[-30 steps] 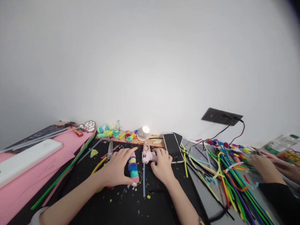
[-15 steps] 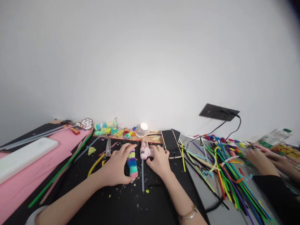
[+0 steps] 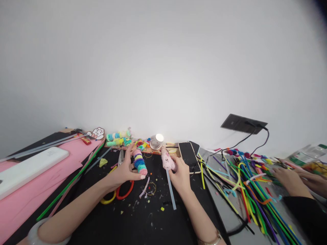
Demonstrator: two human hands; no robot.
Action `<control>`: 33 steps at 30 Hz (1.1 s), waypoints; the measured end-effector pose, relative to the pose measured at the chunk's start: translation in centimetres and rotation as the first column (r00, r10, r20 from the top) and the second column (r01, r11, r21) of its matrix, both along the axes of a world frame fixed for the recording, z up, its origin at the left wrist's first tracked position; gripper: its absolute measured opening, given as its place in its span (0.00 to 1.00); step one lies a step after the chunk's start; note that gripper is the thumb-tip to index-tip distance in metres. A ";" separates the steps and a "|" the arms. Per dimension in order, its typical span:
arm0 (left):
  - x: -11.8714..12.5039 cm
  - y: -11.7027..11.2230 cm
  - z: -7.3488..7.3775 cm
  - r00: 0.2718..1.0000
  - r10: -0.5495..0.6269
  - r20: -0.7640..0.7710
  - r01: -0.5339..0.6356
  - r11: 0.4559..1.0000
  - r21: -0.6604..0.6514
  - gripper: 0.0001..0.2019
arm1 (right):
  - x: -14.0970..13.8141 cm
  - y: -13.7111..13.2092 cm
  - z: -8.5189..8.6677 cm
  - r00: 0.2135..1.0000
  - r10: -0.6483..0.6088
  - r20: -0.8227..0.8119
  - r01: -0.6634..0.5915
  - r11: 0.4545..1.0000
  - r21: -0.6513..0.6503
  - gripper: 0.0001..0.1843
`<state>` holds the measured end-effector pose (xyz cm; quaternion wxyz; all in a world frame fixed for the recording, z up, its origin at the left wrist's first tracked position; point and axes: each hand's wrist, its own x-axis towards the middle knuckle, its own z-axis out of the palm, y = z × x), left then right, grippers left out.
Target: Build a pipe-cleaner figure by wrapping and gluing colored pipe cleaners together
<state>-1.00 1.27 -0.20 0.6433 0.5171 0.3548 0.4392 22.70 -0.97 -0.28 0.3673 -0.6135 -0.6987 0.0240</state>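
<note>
My left hand (image 3: pixel 125 169) grips a striped fuzzy roll (image 3: pixel 139 162), banded pink, yellow, purple, blue and teal, by its two ends between thumb and fingers. Around the handle of a pale pink hot glue gun (image 3: pixel 167 160) my right hand (image 3: pixel 181 173) is closed. A translucent glue stick (image 3: pixel 171 189) sticks out of the gun's back end toward me. Scissors with red and yellow handles (image 3: pixel 124 193) lie partly under my left hand. A pale strip (image 3: pixel 144 187) and small scraps lie on the black mat (image 3: pixel 138 221).
A small lit lamp (image 3: pixel 156 141) stands by the wall, with a phone (image 3: pixel 190 157) right of it. Many pipe cleaners (image 3: pixel 260 200) spread at right, near another person's hands (image 3: pixel 288 180). At left lie a white device (image 3: pixel 38 166) and pink sheets (image 3: pixel 68 165).
My left hand has lifted the striped roll, uncovering the scissors' red handle and the pale strip. My right hand has taken up the glue gun and tilted it, its glue stick now slanting rightward.
</note>
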 end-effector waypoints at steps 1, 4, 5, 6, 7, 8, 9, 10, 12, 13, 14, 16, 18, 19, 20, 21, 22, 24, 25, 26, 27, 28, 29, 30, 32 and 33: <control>0.0 0.1 0.0 1.000 0.008 0.014 -0.008 1.000 -0.010 0.63 | 0.0 0.0 0.0 1.000 0.005 -0.008 -0.005 1.000 0.001 0.18; -0.1 0.3 0.0 0.998 0.023 0.057 -0.020 0.999 -0.043 0.56 | -0.1 0.0 0.0 0.999 0.019 -0.035 -0.019 1.000 -0.003 0.17; -0.1 0.3 0.1 0.997 0.025 0.075 -0.022 0.999 -0.050 0.52 | -0.1 -0.1 0.0 0.999 0.023 -0.045 -0.023 1.000 -0.002 0.17; -0.1 0.3 0.2 0.996 0.027 0.090 -0.022 0.999 -0.050 0.47 | -0.1 -0.1 0.1 0.998 0.028 -0.056 -0.028 1.000 0.001 0.17; -0.1 0.2 0.4 0.995 0.024 0.097 -0.020 0.999 -0.042 0.43 | -0.2 -0.1 0.1 0.997 0.035 -0.066 -0.034 0.999 0.007 0.17; -0.2 0.2 0.5 0.996 0.021 0.092 -0.019 0.999 -0.026 0.41 | -0.2 -0.2 0.2 0.996 0.043 -0.077 -0.042 0.999 0.015 0.16; -0.2 0.2 0.6 0.997 0.019 0.072 -0.019 1.000 0.000 0.40 | -0.2 -0.2 0.2 0.995 0.051 -0.087 -0.049 0.998 0.025 0.16; -0.3 0.1 0.7 0.999 0.017 0.043 -0.019 0.999 0.033 0.40 | -0.2 -0.3 0.2 0.994 0.061 -0.095 -0.058 0.998 0.032 0.16; -0.4 0.1 0.7 1.000 0.017 -0.023 -0.014 0.995 0.100 0.43 | -0.2 -0.3 0.2 0.992 0.077 -0.105 -0.073 0.996 0.044 0.16; -0.4 0.2 0.6 0.999 0.021 -0.051 -0.014 0.991 0.131 0.45 | -0.2 -0.3 0.1 0.991 0.082 -0.108 -0.078 0.996 0.046 0.16; -0.4 0.2 0.5 0.997 0.028 -0.075 -0.016 0.988 0.153 0.47 | -0.1 -0.3 0.1 0.990 0.086 -0.111 -0.081 0.996 0.046 0.16; -0.3 0.4 0.2 0.992 0.056 -0.110 -0.037 0.984 0.174 0.49 | -0.1 -0.3 0.1 0.989 0.087 -0.122 -0.081 0.996 0.047 0.16; -0.3 0.7 -0.4 0.987 0.096 -0.130 -0.072 0.981 0.177 0.48 | -0.1 -0.3 0.0 0.987 0.092 -0.135 -0.085 0.995 0.054 0.16; -0.3 0.9 -0.6 0.985 0.110 -0.135 -0.086 0.981 0.175 0.46 | -0.1 -0.2 0.0 0.985 0.099 -0.141 -0.092 0.994 0.061 0.16; -0.2 1.0 -0.9 0.984 0.115 -0.139 -0.091 0.981 0.170 0.45 | -0.1 -0.2 0.1 0.983 0.111 -0.147 -0.101 0.992 0.070 0.16; -0.2 1.1 -1.1 0.984 0.113 -0.140 -0.089 0.982 0.164 0.44 | -0.1 -0.2 0.1 0.980 0.127 -0.153 -0.116 0.990 0.079 0.16; -0.2 1.2 -1.2 0.985 0.104 -0.139 -0.082 0.984 0.157 0.43 | -0.1 -0.2 0.0 0.975 0.148 -0.163 -0.136 0.987 0.087 0.16; -0.3 1.2 -1.2 0.990 0.077 -0.121 -0.059 0.988 0.143 0.43 | -0.2 -0.2 0.0 0.962 0.190 -0.197 -0.175 0.981 0.089 0.16; -0.3 1.1 -1.1 0.992 0.063 -0.105 -0.049 0.990 0.135 0.42 | -0.2 -0.1 -0.1 0.953 0.206 -0.220 -0.193 0.978 0.081 0.15; -0.3 1.0 -0.9 0.995 0.050 -0.090 -0.039 0.991 0.124 0.42 | -0.3 -0.1 -0.1 0.944 0.220 -0.246 -0.210 0.975 0.068 0.15; -0.3 0.9 -0.7 0.996 0.038 -0.076 -0.030 0.994 0.108 0.42 | -0.3 -0.1 -0.2 0.933 0.232 -0.274 -0.226 0.973 0.054 0.14; -0.2 0.7 -0.5 0.998 0.026 -0.064 -0.021 0.996 0.087 0.42 | -0.3 -0.1 -0.2 0.922 0.243 -0.301 -0.243 0.969 0.039 0.14; -0.2 0.6 -0.3 0.999 0.019 -0.051 -0.016 0.998 0.065 0.42 | -0.4 -0.2 -0.3 0.910 0.255 -0.326 -0.262 0.965 0.024 0.14; -0.2 0.4 -0.2 0.999 0.012 -0.037 -0.010 0.999 0.044 0.42 | -0.4 -0.2 -0.3 0.898 0.266 -0.351 -0.280 0.960 0.012 0.13; -0.1 0.2 0.0 1.000 -0.010 -0.004 0.010 1.000 0.007 0.42 | -0.4 -0.4 -0.2 0.872 0.278 -0.402 -0.308 0.951 -0.012 0.13; 0.0 0.1 0.1 1.000 -0.023 0.010 0.023 1.000 -0.009 0.42 | -0.4 -0.5 -0.1 0.861 0.275 -0.428 -0.314 0.949 -0.023 0.13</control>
